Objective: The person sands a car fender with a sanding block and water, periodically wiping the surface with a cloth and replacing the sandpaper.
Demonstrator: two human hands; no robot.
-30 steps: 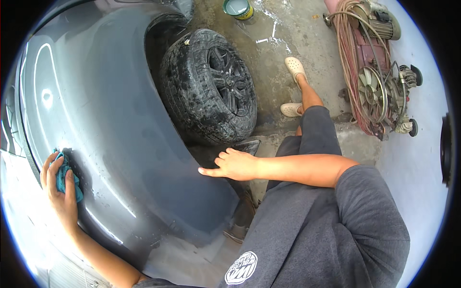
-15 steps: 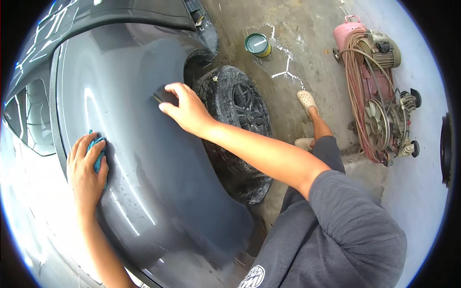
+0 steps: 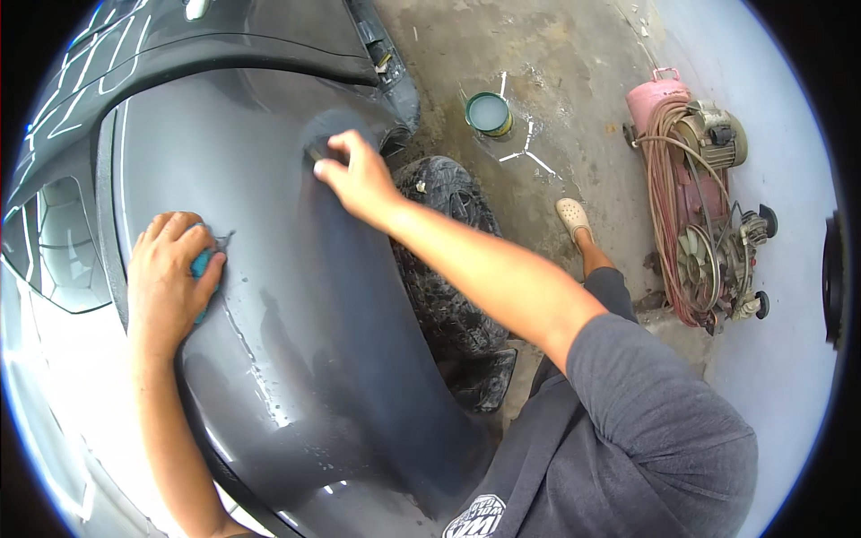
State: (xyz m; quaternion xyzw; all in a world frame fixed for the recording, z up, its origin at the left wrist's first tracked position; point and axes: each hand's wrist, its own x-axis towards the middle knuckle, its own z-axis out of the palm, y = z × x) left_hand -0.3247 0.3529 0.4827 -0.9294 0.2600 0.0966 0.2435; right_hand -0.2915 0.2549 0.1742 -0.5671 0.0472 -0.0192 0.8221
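Observation:
A dark grey, glossy car fender curves beneath both hands, with a duller patch along its right side and water drops on its left. My left hand rests on the fender's left part, fingers curled around a teal cloth pressed to the surface. Farther up, my right hand pinches a thin dark piece, probably sandpaper, against the panel above the wheel arch. The thumb and fingers hide part of it.
Right of the fender stands a dirty car wheel. A green can of liquid sits on the wet concrete floor. Against the pale wall is a pink air compressor with a coiled hose.
Both hands have slid up the fender, toward its far end, keeping hold of the cloth and the dark piece. The view has shifted slightly, so the floor objects appear lower.

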